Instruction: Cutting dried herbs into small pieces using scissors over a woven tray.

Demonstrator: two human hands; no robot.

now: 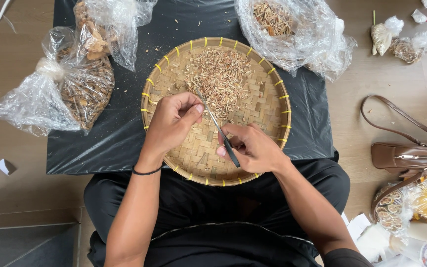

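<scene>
Two hands over a round woven tray (268, 106) heaped with pale chopped shavings (221, 74). Right hand (253, 148) closed around black-handled scissors (218, 128); left hand (171, 121) pinching something small just beside the blades.

A pale brown wooden floor (21, 198) carried everything. A black plastic sheet (100, 143) was spread flat on it, and on that sheet sat a round woven bamboo tray with yellow rim stitching (268, 106). A knotted clear plastic bag of dark brown dried pieces (82, 89) lay across the sheet's left edge, partly on bare floor, with another clear bag of light brown chunks (102, 29) just beside it. An open clear bag of tan shavings (292, 32) rested at the sheet's top right corner. Well apart, on bare floor to the right, lay a brown leather handbag with a long strap (411, 155), and a small white paper scrap (5, 166) lay at the left.
</scene>
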